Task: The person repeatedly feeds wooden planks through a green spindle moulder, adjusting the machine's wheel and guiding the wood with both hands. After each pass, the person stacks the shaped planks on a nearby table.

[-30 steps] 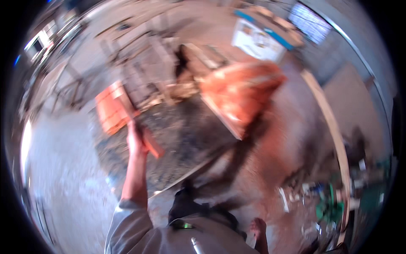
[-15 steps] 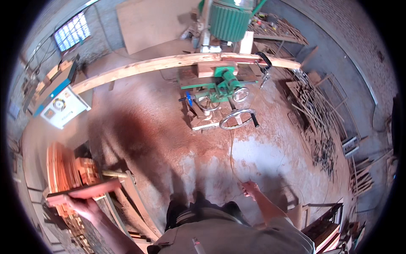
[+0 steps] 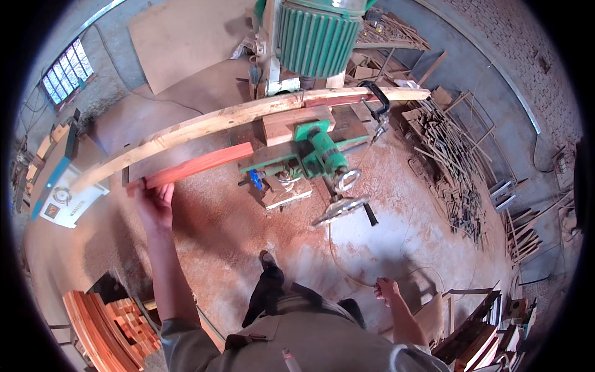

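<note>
The left hand [image 3: 156, 208] grips a red wood strip [image 3: 201, 166] near one end, left of the green machine [image 3: 325, 150]. The right hand [image 3: 387, 290], on the machine's near side, seems curled closed, though it looks small.

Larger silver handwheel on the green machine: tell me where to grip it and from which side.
I'd take the larger silver handwheel by its black handle, coming from the person's side with the right hand, the nearer one. The handle juts from the rim toward the person, a short bar that fingers could likely wrap. The left hand holds the red wood strip.
</note>
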`<state>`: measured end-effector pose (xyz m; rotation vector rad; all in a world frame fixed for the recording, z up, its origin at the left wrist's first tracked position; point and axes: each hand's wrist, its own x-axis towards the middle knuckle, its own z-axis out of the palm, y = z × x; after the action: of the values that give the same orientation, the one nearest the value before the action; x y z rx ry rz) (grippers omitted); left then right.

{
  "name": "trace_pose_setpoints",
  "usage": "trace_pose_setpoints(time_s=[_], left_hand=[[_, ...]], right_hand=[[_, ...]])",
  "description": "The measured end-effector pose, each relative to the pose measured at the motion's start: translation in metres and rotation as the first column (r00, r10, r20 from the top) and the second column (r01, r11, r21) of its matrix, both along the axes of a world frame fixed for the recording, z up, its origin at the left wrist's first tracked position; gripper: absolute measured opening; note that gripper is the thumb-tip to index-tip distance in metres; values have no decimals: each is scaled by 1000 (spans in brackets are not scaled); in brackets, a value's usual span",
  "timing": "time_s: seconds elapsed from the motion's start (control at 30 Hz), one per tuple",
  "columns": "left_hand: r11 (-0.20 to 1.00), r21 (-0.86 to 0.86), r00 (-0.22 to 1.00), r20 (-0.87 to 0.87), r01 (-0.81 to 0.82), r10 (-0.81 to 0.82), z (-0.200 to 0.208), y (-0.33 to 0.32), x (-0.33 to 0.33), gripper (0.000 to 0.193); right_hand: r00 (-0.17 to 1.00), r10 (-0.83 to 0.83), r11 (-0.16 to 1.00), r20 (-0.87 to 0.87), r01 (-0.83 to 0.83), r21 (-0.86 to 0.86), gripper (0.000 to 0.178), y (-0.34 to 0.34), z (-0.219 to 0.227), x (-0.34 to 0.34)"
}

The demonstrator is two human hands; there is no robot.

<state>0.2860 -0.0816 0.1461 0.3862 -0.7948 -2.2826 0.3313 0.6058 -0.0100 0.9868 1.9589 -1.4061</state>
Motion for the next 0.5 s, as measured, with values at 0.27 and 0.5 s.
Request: trace_pose_setpoints(time_s=[0.27, 0.5], left_hand=[[987, 158, 984, 172, 14, -41, -44, -14, -162, 28], [989, 149, 973, 226, 16, -50, -69, 14, -242, 27]], right_hand=[[989, -103, 994, -104, 100, -36, 20, -51, 19, -59], [990, -133, 991, -35, 132, -29, 18, -53, 11, -85]])
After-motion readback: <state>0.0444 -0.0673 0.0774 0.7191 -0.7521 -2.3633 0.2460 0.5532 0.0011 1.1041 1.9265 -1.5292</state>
